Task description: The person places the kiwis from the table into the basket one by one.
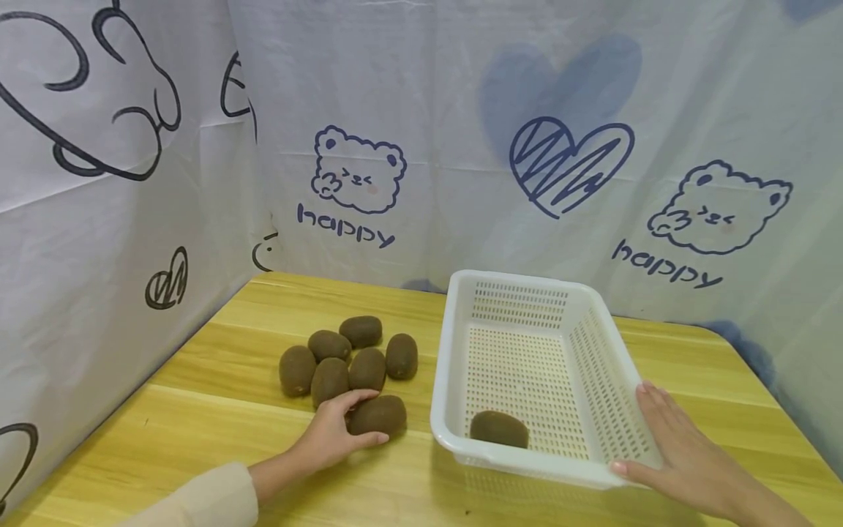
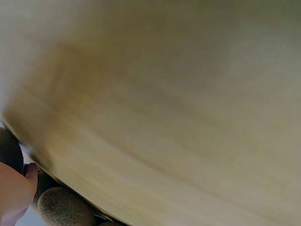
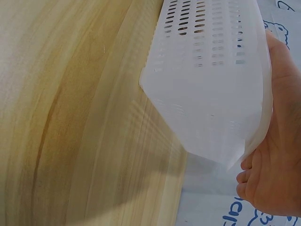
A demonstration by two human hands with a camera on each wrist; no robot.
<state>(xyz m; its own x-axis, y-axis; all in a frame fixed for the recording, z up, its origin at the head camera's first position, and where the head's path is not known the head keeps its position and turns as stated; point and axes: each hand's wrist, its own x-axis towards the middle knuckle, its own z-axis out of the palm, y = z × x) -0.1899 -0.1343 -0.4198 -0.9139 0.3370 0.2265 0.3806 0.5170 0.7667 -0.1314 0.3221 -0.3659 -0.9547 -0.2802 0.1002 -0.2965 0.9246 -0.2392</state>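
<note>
Head view: left hand (image 1: 329, 436) is curled over the nearest kiwi (image 1: 377, 414), thumb along its near side, fingers over the far side; looks like a grasp closing, contact made but I can't tell if it's lifted off the table (image 1: 217, 410). To do this well I'd wrap the fruit fully before lifting, keep clear of the six-kiwi pile (image 1: 345, 354) just beyond so none roll, then carry it right, over the basket (image 1: 461, 351) rim. Basket sits right of the pile, with one kiwi inside (image 1: 498, 428) at its near end. Right hand (image 1: 665, 446) lies flat against the basket's near-right corner, fingers straight, thumb on the near rim, steadying rather than gripping; it should hold firm so the basket doesn't slide. Left wrist view: mostly blurred tabletop; a fingertip (image 2: 31, 172) shows bottom left with fuzzy kiwis touching or just beside it, grip itself not visible. Right wrist view: basket wall (image 3: 211, 84) rests against the palm (image 3: 277, 155), fingers relaxed along the corner, nothing pinched; basket looks flat on the table.
</note>
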